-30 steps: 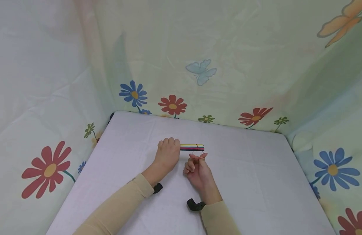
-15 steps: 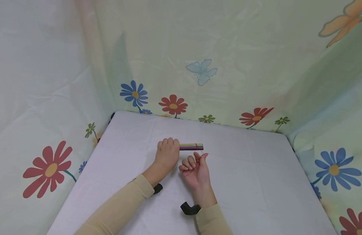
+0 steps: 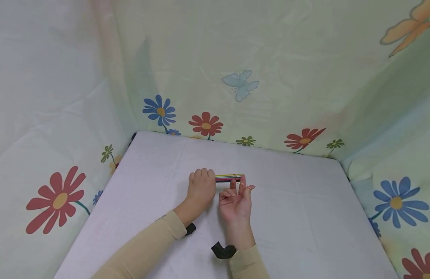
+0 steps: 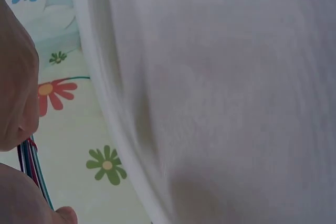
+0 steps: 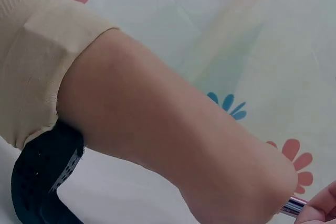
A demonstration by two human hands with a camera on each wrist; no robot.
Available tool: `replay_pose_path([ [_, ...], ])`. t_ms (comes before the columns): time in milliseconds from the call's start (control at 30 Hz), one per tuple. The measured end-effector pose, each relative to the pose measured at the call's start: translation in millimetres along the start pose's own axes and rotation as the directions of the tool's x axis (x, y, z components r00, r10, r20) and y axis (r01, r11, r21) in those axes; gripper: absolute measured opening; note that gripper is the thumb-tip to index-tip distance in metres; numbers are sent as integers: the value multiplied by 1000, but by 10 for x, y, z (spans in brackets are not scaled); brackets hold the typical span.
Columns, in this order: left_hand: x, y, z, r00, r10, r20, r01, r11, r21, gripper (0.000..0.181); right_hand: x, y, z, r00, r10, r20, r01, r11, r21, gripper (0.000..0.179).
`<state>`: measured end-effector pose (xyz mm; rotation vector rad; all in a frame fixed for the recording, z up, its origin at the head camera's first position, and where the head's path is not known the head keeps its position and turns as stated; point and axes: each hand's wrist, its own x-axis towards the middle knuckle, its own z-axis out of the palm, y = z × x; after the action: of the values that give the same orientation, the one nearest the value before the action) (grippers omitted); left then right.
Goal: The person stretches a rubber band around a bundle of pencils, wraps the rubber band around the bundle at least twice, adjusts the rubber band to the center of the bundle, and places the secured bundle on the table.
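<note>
My left hand (image 3: 200, 188) grips a bundle of thin coloured sticks (image 3: 222, 178), held level above the table. Yellow, blue, red and dark sticks jut out to the right of its fist. A thin red rubber band (image 3: 235, 176) circles the bundle near its right end. My right hand (image 3: 236, 207) is palm up just below, holding a loop of the band stretched between its fingers and thumb. Its raised fingertips are at the sticks' right end. In the left wrist view the sticks (image 4: 34, 174) run between both hands; in the right wrist view only a short piece (image 5: 293, 206) shows.
A white cloth covers the table (image 3: 288, 205). Behind and at the sides hangs a curtain (image 3: 277, 77) printed with flowers and butterflies. A black wrist-worn device (image 3: 223, 251) sits at my right wrist, another (image 3: 190, 229) at my left.
My right hand has turned more palm up, and its fingers have risen and spread, pulling the band's loop toward the right. My left hand keeps its grip on the sticks, nearly still.
</note>
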<state>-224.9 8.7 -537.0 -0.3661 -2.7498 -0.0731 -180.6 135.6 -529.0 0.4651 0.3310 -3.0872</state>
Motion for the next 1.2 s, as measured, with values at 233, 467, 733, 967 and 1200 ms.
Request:
replay_pose_path([
  [233, -56, 113, -14, 999, -37, 26, 37, 999, 2, 13, 13, -63, 7, 995, -74, -60, 70, 996, -57, 65],
  [467, -49, 151, -10, 998, -65, -19, 67, 995, 77, 15, 37, -127, 36, 986, -71, -152, 40, 980, -195, 71],
  [733, -41, 156, -2, 995, -56, -80, 65, 991, 118, 14, 56, -252, 65, 968, -14, -250, -62, 954, -292, 67],
  [967, -53, 148, 49, 994, -29, -103, 45, 986, 159, 16, 95, -327, 6, 950, -11, -312, -131, 894, -429, 65],
  [1200, -39, 80, 15, 995, 18, -95, 1, 980, 200, 16, 162, -448, -76, 948, 43, -316, -214, 821, -529, 48],
])
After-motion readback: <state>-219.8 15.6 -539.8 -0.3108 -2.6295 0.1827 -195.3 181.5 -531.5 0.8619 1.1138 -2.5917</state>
